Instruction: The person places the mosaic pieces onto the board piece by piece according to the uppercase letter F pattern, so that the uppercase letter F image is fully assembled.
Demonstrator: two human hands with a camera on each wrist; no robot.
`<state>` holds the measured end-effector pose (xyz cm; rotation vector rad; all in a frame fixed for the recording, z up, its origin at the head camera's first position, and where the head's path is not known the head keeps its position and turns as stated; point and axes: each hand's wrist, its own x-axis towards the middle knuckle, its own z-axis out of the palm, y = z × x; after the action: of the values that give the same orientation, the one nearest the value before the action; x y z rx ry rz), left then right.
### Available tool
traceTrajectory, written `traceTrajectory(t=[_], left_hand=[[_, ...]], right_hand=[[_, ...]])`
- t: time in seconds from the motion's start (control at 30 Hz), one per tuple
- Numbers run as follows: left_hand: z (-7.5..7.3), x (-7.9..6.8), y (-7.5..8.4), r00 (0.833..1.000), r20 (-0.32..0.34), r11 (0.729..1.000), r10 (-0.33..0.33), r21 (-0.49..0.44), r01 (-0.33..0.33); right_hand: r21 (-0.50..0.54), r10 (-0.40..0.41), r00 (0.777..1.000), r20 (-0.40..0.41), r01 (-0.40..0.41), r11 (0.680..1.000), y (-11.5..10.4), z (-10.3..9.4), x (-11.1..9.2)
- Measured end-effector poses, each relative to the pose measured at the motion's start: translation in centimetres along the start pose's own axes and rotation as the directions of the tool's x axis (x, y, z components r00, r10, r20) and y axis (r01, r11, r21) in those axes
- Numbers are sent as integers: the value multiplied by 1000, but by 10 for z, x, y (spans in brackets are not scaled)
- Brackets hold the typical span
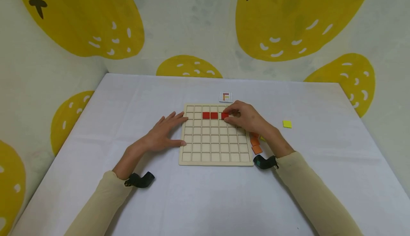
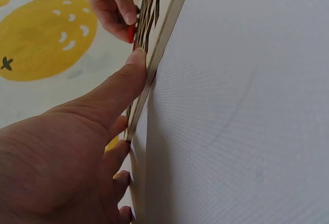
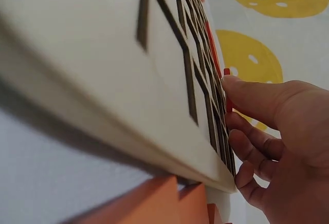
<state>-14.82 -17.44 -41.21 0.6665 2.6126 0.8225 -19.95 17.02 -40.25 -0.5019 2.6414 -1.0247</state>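
A wooden grid board (image 1: 205,159) lies on the white table, its square cells edged by thin raised lines. Two red square tiles (image 1: 210,115) sit side by side in its second row from the back. My right hand (image 1: 245,116) pinches another red tile (image 1: 225,115) between thumb and fingers, just right of those two; the right wrist view shows this held tile (image 3: 227,90) standing on edge against the grid. My left hand (image 1: 161,132) rests at the board's left edge with fingers spread, the thumb (image 2: 136,59) touching the rim.
Several orange tiles (image 1: 256,147) lie by the board's right edge, with a yellow one (image 1: 262,138) partly under the right forearm. Another yellow tile (image 1: 287,124) lies farther right. Behind the board is a small pattern card (image 1: 226,97). A patterned cloth wall (image 1: 192,22) stands behind the table.
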Motion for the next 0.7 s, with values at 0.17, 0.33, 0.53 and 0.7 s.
traceTrajectory(t=[0.17, 0.33, 0.53, 0.7], left_hand=[[0, 0, 0, 1000, 1, 1000, 1, -5, -1], [0, 0, -1, 1000, 5, 1000, -2, -5, 2], [0, 0, -1, 1000, 4, 1000, -3, -6, 3], [0, -1, -2, 1000, 1, 1000, -4, -7, 4]], right_hand=[[5, -6, 1000, -2, 6, 1000, -1, 1, 3], [-9, 5, 1000, -5, -5, 1000, -2, 2, 6], [-14, 14, 1000, 15, -13, 1000, -6, 2, 7], [-10, 30, 999, 23, -30, 1000, -8, 2, 7]])
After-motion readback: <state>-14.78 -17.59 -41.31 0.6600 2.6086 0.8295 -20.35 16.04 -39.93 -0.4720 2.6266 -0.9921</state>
